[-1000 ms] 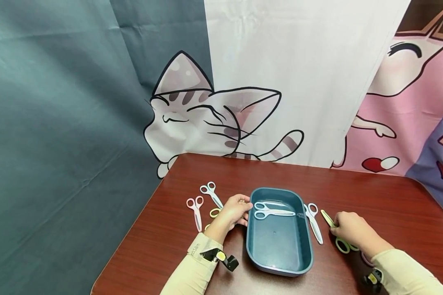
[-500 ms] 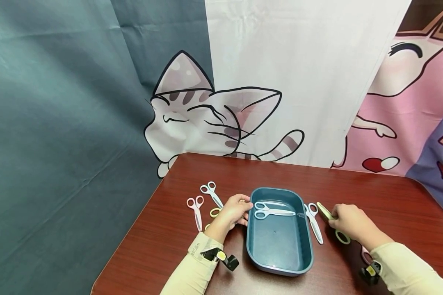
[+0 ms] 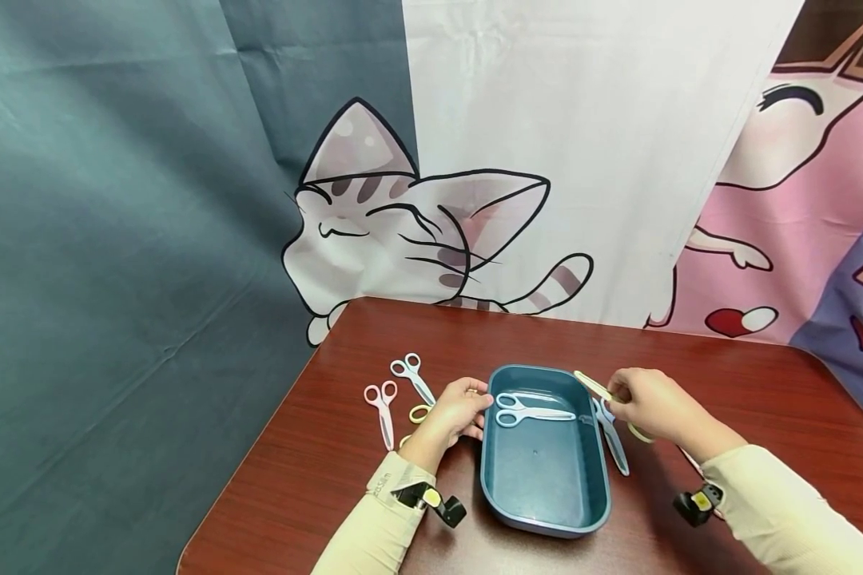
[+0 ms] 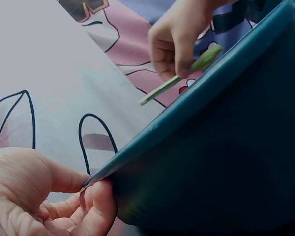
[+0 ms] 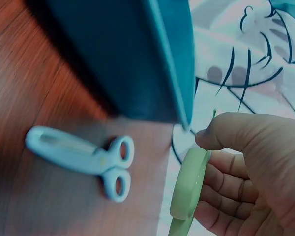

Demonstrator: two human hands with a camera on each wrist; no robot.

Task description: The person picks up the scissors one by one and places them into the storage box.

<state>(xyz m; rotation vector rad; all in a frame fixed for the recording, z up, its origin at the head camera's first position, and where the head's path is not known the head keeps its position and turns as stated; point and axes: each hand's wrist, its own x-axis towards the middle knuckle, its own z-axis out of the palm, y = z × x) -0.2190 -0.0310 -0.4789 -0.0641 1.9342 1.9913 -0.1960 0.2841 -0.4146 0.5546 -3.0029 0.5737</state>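
Observation:
A blue plastic bin stands on the table, with light-blue scissors lying inside near its far end. My left hand holds the bin's left rim, thumb on top and fingers outside, as the left wrist view shows. In my right hand are green scissors, pinched between thumb and fingers. They are raised, their pointed end at the bin's far right corner. Another pair of light-blue scissors lies on the table against the bin's right side, below my right hand.
Left of the bin lie pink scissors and light-blue scissors. Yellow-green handle loops show beside my left wrist, the rest hidden. Something pink lies mostly hidden under my right forearm. A printed cloth hangs behind the table.
My right hand has lifted the green scissors off the table and carried them left and away from me, towards the bin. My left hand and the bin have stayed in place.

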